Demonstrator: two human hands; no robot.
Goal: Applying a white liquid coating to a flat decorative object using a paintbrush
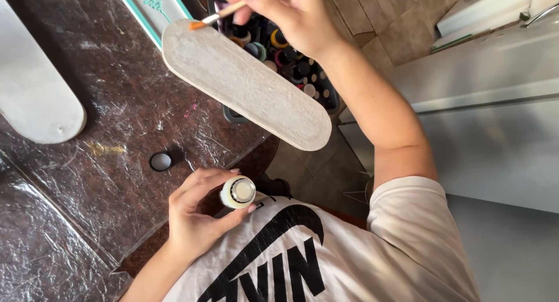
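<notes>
— What sat nearest?
— A small paint bottle (237, 192), open, gripped in the left hand (195, 217) just below the oval board (244, 83).
— And the right hand (291, 16)?
— Above the board, pinching a brush (216, 15), bristles touching its upper end. The cap (161, 161) lay left of the board, on the table (87, 179).

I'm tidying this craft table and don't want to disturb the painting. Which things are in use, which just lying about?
In use: brush, oval board, open paint bottle.
Lying about: bottle cap, second board, bin of paints.
</notes>
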